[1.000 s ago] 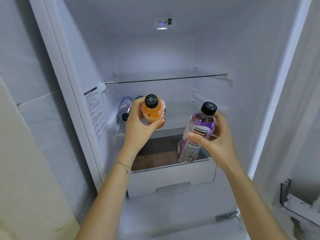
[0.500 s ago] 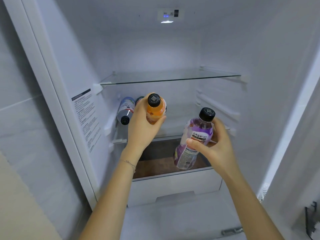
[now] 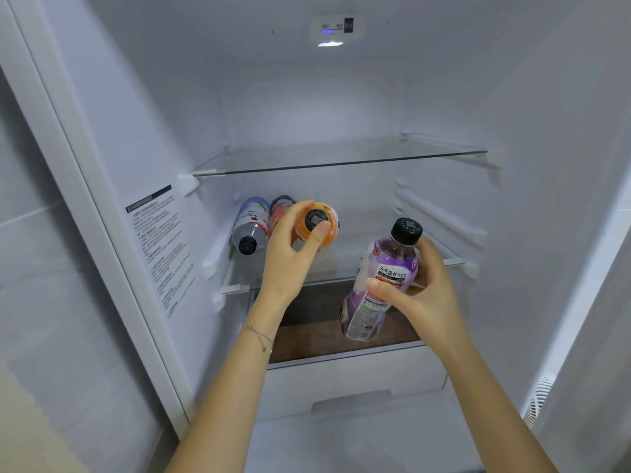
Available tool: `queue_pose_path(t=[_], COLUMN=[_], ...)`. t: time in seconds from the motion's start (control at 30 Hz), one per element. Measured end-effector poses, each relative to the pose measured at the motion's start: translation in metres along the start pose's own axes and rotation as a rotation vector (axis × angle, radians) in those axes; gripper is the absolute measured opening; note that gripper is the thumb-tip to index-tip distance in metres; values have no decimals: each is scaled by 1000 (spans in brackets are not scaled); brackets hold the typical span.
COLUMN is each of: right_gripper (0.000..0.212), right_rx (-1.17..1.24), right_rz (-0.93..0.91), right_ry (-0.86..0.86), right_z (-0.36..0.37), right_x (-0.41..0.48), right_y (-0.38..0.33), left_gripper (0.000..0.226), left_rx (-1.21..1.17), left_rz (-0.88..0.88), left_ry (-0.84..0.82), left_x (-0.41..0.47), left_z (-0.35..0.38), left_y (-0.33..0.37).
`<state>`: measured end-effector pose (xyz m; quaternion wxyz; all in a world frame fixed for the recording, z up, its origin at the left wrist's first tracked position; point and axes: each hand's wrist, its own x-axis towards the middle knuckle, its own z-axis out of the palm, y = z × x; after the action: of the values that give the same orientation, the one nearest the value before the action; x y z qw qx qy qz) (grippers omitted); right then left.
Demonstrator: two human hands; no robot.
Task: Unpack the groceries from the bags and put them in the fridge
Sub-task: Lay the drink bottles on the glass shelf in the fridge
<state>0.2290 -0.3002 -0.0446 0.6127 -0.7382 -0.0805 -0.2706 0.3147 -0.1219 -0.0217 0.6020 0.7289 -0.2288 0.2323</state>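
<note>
1. Lining the left inner wall of the fridge (image 3: pixel 112 138) is a printed label (image 3: pixel 160 247).
2. A white and blue bottle (image 3: pixel 251 223) lies on its side at the left end of the lower glass shelf (image 3: pixel 355 257), its dark cap toward the camera. A red bottle (image 3: pixel 280 209) lies touching its right side.
3. The left hand (image 3: pixel 290 254), with a thin bracelet (image 3: pixel 260 337) on its wrist, grips the orange bottle (image 3: pixel 319 221). Its fingers curl over the top and its thumb presses by the black cap. The bottle points cap-first at the camera, just beside the red one, over the lower shelf. Whether it rests on the glass I cannot tell.
4. An upper glass shelf (image 3: pixel 341 158) spans the fridge above.
5. The purple bottle (image 3: pixel 379 288) is tilted, black cap up, above the open drawer (image 3: pixel 355 377) and in front of the lower shelf.
6. The right hand (image 3: pixel 423 295) holds it round the middle, with the thumb across the label and the fingers behind.
</note>
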Motion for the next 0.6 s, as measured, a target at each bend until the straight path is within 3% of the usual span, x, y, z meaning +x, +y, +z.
queue_pose_path(t=[0.2,0.6], right_gripper=[63,63], right_rx=[-7,3], right_rz=[2,10], right_ry=[6,-19], right_z=[-4,-9], right_x=[2,10], right_y=[7,11], left_gripper=[78,76], left_rx=[352,575], left_rz=[105,59], left_ry=[-156,-163], left_x=[-3,1], left_z=[0,13], left_y=[-11,-38])
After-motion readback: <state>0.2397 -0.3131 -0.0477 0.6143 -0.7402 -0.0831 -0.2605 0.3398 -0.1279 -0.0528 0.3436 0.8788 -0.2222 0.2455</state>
